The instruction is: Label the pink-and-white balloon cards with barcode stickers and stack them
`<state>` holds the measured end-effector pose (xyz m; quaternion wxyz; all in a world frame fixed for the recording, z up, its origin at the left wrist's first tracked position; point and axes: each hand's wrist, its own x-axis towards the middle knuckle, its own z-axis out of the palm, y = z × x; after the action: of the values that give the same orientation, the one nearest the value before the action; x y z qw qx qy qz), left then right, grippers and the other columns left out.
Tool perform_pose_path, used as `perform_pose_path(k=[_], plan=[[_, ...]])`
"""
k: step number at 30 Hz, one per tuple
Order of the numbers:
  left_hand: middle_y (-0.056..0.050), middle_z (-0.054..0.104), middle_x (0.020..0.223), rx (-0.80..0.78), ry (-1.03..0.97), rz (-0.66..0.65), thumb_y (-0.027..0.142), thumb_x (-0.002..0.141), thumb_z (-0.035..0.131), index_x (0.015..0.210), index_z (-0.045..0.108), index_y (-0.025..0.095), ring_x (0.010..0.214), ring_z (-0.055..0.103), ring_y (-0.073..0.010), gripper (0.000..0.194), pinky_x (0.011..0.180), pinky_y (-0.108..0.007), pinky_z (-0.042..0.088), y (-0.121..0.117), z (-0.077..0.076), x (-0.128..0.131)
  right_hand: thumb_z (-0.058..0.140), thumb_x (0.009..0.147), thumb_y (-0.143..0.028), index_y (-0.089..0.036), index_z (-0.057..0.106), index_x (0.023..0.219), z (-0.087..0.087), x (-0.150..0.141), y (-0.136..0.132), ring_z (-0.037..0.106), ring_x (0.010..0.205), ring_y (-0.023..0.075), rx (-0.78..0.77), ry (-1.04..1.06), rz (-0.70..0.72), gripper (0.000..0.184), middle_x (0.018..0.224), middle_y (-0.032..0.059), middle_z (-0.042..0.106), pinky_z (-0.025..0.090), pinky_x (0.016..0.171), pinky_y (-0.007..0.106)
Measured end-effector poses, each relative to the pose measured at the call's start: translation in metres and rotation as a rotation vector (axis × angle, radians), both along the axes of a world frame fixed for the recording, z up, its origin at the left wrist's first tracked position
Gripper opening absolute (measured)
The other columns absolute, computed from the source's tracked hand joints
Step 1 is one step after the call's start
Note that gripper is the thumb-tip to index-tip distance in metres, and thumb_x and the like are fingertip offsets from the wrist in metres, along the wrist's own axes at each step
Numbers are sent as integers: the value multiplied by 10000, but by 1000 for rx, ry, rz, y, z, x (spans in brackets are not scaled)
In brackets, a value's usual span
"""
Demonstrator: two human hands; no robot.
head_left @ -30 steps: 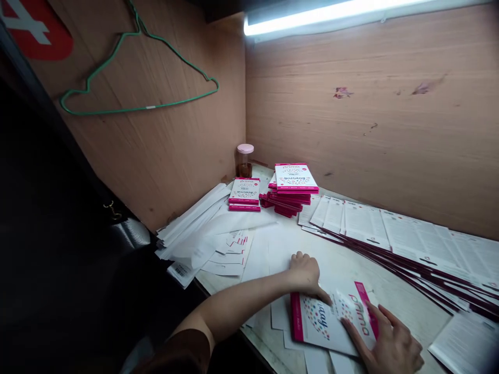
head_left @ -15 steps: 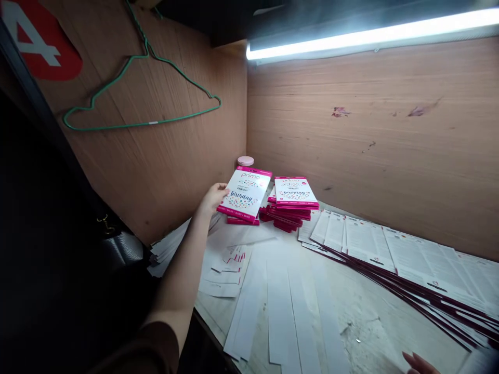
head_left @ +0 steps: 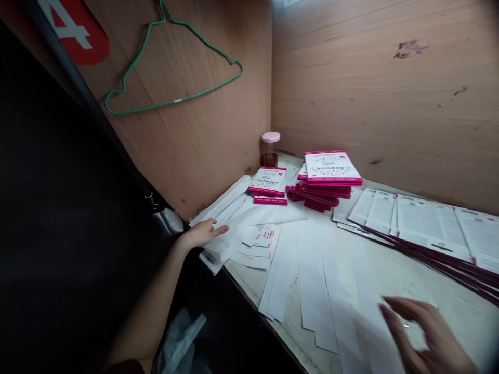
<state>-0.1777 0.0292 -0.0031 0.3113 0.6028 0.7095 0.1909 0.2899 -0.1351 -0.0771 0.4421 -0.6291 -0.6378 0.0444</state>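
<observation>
My left hand [head_left: 203, 232] is at the table's left edge with thumb and a finger stretched apart. It lies over or touches a translucent plastic sleeve [head_left: 230, 240] with a barcode at its near corner; I cannot see a grip. Beyond it is a small stack of pink-and-white "birthday" packs [head_left: 267, 180]. To the right stands a taller, uneven stack of the same packs [head_left: 331, 169]. At the lower right, my right hand [head_left: 427, 332] hovers, slightly blurred, over white paper strips [head_left: 314, 291], its thumb and fingers curved apart with nothing between them.
A row of overlapping printed cards [head_left: 424, 223] with dark pink edges runs along the back wall. Small cut cards [head_left: 253, 249] lie near the sleeve. A jar with a pink lid [head_left: 271, 137] stands in the corner. A green hanger [head_left: 179, 99] hangs on the left panel.
The birthday pack that my left hand held now lies on the left stack. That hand has moved down and nearer. My right hand has come further into view, and the view has tilted down.
</observation>
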Motion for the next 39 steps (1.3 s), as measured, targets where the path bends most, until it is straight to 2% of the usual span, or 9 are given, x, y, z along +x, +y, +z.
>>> perform_pose_path(k=[6,10,14,19,22,25,30,35,39], plan=[[-70,694,881,55,-198,-72,663,669,666,879,642,162,857,637,-264,543,716,-299,465,-43,-10,11,613,878,-282,-245,608,1066,36,-149,49,613,935,232,-44,34,724,192,1016,103,615,559,772,383],[-31,674,883,241,-479,-91,528,783,679,967,627,173,819,627,-201,403,707,-265,482,-62,25,43,778,726,-311,-230,469,1325,33,-216,76,543,1143,295,8,124,726,678,1259,150,546,526,923,477],[22,611,744,525,-589,-34,385,787,743,837,625,178,700,575,-135,243,649,-209,459,-81,69,63,621,852,-195,-227,632,1093,56,-248,89,573,1033,252,181,215,602,243,1092,104,641,522,873,415],[-70,673,1019,555,-892,-298,605,793,655,1150,597,201,945,630,-241,542,819,-311,489,-76,86,66,499,900,-140,-203,684,833,118,-238,84,600,724,157,230,320,650,207,805,44,676,497,653,264],[-105,643,1180,392,-767,-456,517,720,775,1230,568,224,1151,570,-298,623,1008,-409,418,-60,65,65,566,894,-249,-184,693,828,145,-211,95,623,713,154,196,485,595,158,794,39,699,498,666,264],[-95,621,1228,408,-610,-400,386,707,823,1170,608,232,1231,519,-285,533,1099,-426,333,-48,37,70,634,845,-372,-162,697,830,157,-184,116,640,710,177,40,661,574,220,774,43,708,518,694,311],[-94,643,1175,394,-861,-351,460,783,736,1129,589,207,1141,576,-261,453,995,-364,428,-45,33,106,706,764,-449,-169,670,799,155,-167,137,653,728,180,-183,799,744,285,757,31,695,534,736,347],[-6,654,820,472,-925,-97,445,841,649,807,566,189,806,609,-164,271,776,-268,489,-29,51,138,664,824,-411,-221,527,939,125,-162,140,620,710,147,43,767,544,262,774,-3,643,519,680,301],[-22,695,789,279,-1125,-95,375,754,725,893,626,168,788,648,-193,268,751,-289,502,-10,58,141,672,837,-276,-243,481,1004,106,-153,142,612,725,140,150,583,592,256,794,-17,625,510,708,302]])
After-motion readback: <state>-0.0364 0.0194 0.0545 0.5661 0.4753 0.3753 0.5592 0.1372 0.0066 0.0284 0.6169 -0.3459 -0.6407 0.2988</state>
